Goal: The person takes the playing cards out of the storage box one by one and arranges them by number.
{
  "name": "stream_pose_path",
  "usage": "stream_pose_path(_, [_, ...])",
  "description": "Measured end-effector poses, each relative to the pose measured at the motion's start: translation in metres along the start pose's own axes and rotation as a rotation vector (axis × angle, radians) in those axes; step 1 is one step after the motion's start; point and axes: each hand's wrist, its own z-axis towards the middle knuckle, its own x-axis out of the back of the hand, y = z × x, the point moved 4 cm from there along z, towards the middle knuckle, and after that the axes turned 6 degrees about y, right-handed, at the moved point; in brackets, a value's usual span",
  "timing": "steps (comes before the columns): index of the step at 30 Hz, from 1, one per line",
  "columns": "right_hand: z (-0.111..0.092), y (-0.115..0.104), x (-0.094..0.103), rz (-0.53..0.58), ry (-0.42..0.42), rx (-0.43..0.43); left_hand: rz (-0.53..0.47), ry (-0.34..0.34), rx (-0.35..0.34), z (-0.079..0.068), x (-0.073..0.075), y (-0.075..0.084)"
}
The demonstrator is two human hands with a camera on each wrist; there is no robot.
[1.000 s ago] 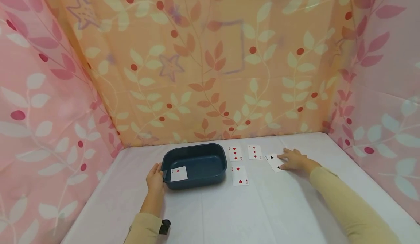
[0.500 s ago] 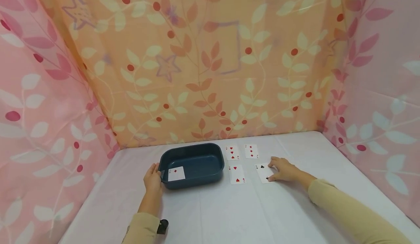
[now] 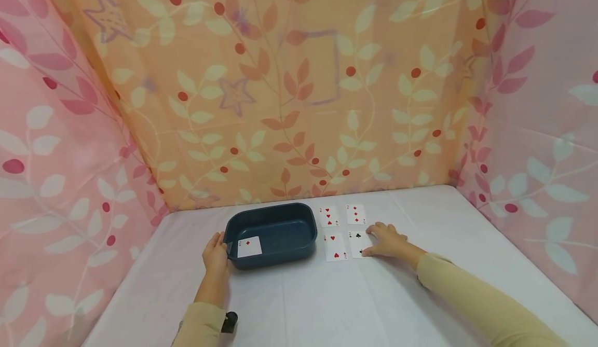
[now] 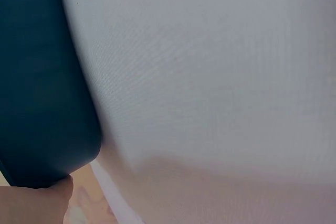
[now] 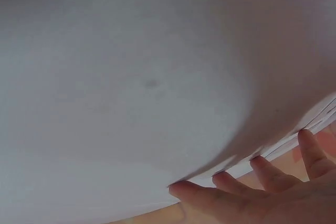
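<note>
In the head view, my left hand (image 3: pixel 216 258) grips the left end of a dark blue plastic tub (image 3: pixel 275 260); its thumb also shows against the tub (image 4: pixel 47 87) in the left wrist view. A playing card with a red diamond (image 3: pixel 249 247) lies inside, near the tub's left corner. My right hand (image 3: pixel 389 242) has its fingertips spread on the right side of a two of clubs (image 3: pixel 356 245), flat on the table. Its fingers touch down at the card's edge in the right wrist view. Immediately left of that card lies a two of hearts (image 3: pixel 335 248).
Behind these cards lie a three of hearts (image 3: pixel 329 216) and a three of diamonds (image 3: pixel 355 214). A white cloth covers the table (image 3: pixel 317 305). Leaf-patterned fabric walls (image 3: pixel 280 103) rise at the back and both sides. A black object (image 3: pixel 229 322) sits at the left sleeve.
My right hand has slid the two of clubs left and nearer, bringing it beside the two of hearts and straightening it. The left hand stays on the tub; the head view shifts slightly.
</note>
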Motion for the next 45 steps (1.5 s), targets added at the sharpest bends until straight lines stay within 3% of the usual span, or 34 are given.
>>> stream_pose_path(6, [0.014,0.001,0.006,0.046,-0.027,-0.04,0.001,-0.004,0.004,0.002,0.002,0.001])
stream_pose_path(19, [0.026,0.005,0.012,-0.107,-0.023,0.048,-0.025,-0.001,-0.002,0.005,0.002,-0.002])
stream_pose_path(25, [0.028,0.001,0.012,-0.043,0.004,0.039,-0.032,-0.001,-0.008,0.004,0.002,0.0])
stream_pose_path(36, [0.023,-0.07,0.011,0.261,0.196,0.169,-0.03,-0.002,-0.019,0.004,-0.001,-0.002])
stream_pose_path(45, [0.021,-0.128,0.006,0.447,0.346,0.282,-0.031,0.003,-0.018,0.008,-0.001,-0.003])
